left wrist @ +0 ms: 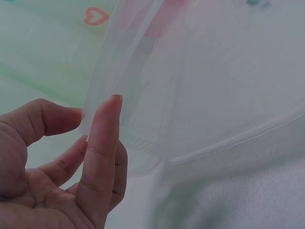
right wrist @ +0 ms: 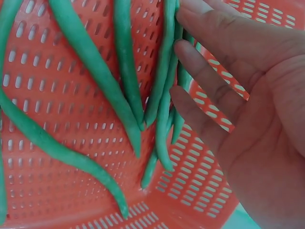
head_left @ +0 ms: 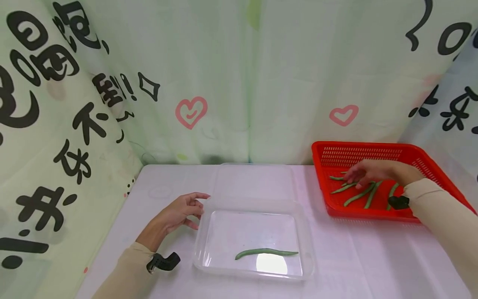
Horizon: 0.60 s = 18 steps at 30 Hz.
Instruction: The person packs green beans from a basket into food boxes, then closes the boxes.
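Note:
A clear plastic container [head_left: 307, 238] stands on the white-covered table, with one green bean [head_left: 263, 251] lying across its bottom. At its left rim is my left hand [head_left: 179, 214]; in the left wrist view the fingers, loosely bent, lie against the see-through wall [left wrist: 143, 95]. On the right, my right hand [head_left: 381, 171] reaches into a red basket [head_left: 373, 147] above several green beans [head_left: 360, 197]. The right wrist view shows its fairly straight fingers [right wrist: 209, 86] beside a cluster of beans [right wrist: 164, 81], with their tips touching or very near them; contact is hard to tell.
The basket has slotted walls and more loose beans [right wrist: 66, 152] on its floor. A printed curtain [head_left: 250, 83] hangs behind the table and along its left side. White tablecloth [head_left: 254, 286] shows around the container and between it and the basket.

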Tool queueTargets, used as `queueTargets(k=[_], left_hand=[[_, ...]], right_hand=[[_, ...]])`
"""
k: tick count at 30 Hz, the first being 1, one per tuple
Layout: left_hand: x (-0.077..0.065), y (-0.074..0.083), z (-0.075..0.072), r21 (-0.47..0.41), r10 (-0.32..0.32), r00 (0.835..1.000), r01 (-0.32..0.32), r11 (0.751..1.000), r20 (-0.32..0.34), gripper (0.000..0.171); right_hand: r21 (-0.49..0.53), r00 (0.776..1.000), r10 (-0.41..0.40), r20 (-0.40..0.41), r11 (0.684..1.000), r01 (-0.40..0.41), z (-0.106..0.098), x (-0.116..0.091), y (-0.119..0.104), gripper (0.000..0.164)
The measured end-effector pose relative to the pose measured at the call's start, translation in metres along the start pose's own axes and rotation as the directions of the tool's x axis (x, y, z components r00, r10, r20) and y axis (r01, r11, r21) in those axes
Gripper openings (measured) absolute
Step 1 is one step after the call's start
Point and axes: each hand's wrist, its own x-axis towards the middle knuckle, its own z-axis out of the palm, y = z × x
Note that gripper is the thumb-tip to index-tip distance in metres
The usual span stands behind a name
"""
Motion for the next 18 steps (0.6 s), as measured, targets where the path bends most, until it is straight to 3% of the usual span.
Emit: queueTargets(k=[6,18], left_hand=[[0.0002,0.0001,-0.0001,-0.001,-0.007,1.0,0.007,1.0,-0.004,0.056],[-0.0006,-0.0001,-0.0002,-0.003,-0.01,1.0,0.01,1.0,-0.01,0.056]], right_hand=[[0.03,1.0,0.002,0.014,1.0,-0.002,-0.0005,0.0028,0.0019,0.05],[-0.1,1.0,-0.005,0.001,0.995,0.005,-0.001,0.0027,0.0026,0.046]])
